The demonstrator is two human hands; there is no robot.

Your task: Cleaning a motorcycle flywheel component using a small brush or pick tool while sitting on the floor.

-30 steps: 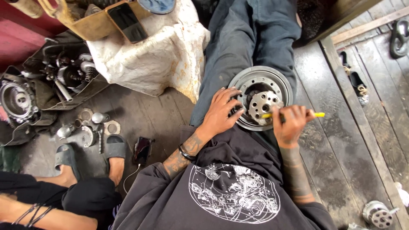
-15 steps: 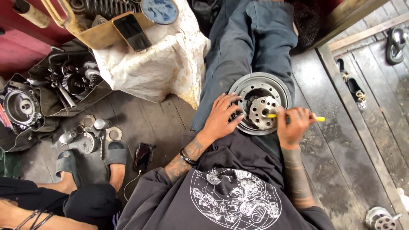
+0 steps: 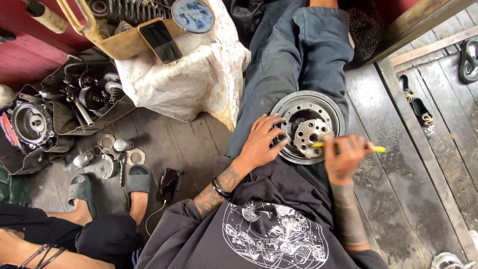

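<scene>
A round grey metal drum [image 3: 332,107] with a perforated centre plate [image 3: 307,134] lies on my lap, on the dark trouser leg. My left hand [image 3: 261,144] rests on its left rim, fingers spread over the edge and steadying it. My right hand [image 3: 345,158] is closed around a thin yellow-handled tool [image 3: 378,149]. The tool's other end lies across the right side of the centre plate, and its tip is too small to make out.
A white sack-covered block [image 3: 199,74] at upper left carries a phone [image 3: 160,41] and a box of springs. Trays of engine parts [image 3: 84,97] and small loose pieces [image 3: 107,154] lie left. Another person's sandalled feet [image 3: 137,182] and a second phone [image 3: 169,183] are on the plank floor.
The whole scene has slid slightly lower in view as my head moved. Both hands keep their places on the drum and the tool.
</scene>
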